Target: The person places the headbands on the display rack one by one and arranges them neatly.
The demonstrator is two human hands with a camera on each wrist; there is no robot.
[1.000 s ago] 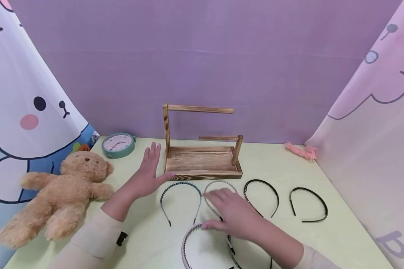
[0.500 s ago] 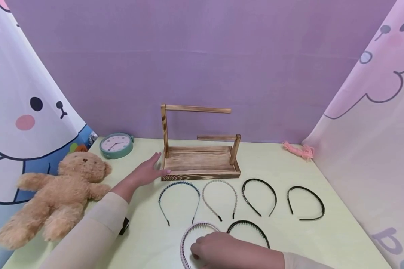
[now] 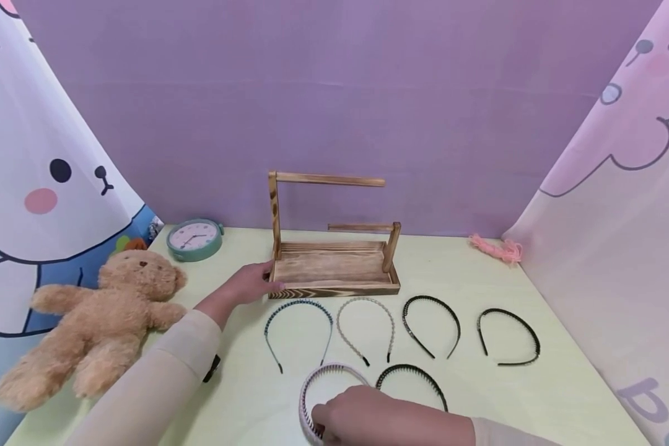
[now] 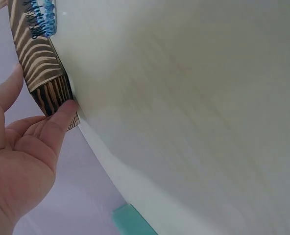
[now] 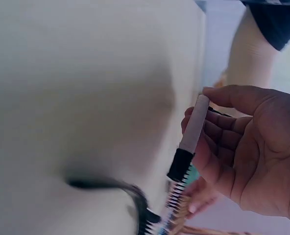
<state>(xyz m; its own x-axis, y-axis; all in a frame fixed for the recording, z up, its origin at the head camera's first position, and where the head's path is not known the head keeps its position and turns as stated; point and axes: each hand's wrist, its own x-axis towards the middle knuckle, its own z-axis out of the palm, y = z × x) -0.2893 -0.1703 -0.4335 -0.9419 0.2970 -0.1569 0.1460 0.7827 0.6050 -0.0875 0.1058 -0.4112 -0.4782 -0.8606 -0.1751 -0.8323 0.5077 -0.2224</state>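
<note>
My left hand [image 3: 249,283] grips the left end of a wooden stand [image 3: 334,292], which has a shallow tray and two horizontal bars. In the left wrist view, thumb and fingers hold the corner of its dark-grained tray [image 4: 39,63]. Near the front edge of the head view, my right hand [image 3: 368,414] pinches a pale pink toothed headband [image 3: 334,366]. The right wrist view has one headband end [image 5: 195,125] between thumb and curled fingers. Just behind the right hand, a black toothed headband [image 3: 412,368] is partly covered by it.
Behind these, a blue headband [image 3: 298,303], a white beaded one [image 3: 366,300] and two black ones [image 3: 432,298] [image 3: 510,314] lie in a row. A teddy bear [image 3: 111,316] and a round clock [image 3: 195,241] lie left. Pink cord [image 3: 497,249] lies far right.
My left hand has gone from spread fingers beside the stand to gripping its left end. The right hand has come nearer from over the white headband and taken hold of the pale pink one.
</note>
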